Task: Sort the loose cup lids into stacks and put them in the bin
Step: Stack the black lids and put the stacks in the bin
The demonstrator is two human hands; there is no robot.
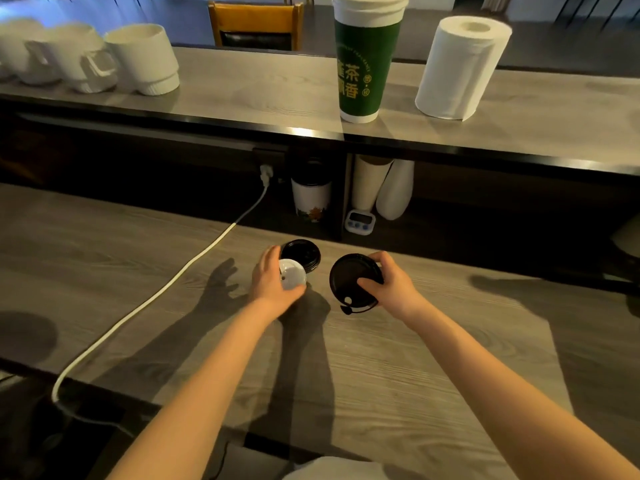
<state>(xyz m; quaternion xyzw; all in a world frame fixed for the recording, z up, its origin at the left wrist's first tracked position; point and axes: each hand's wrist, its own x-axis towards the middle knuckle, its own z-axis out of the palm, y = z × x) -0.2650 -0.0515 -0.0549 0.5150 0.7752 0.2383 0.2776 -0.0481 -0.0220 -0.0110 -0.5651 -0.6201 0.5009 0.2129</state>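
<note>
My left hand (270, 284) holds a small white lid (292, 274), with fingers and thumb curled round its edge. Right behind it on the wooden counter (398, 372) stands a short stack of black lids (304, 253). My right hand (391, 284) grips a large black lid (348, 277), tilted up off the counter, its stopper tab hanging at the lower edge. No bin is in view.
A white cable (166, 289) runs across the counter's left half. On the raised shelf (242, 91) stand a stack of green cups (367, 60), a paper towel roll (462, 67) and white cup holders (142, 58). Cups and a timer (360, 221) sit beneath the shelf.
</note>
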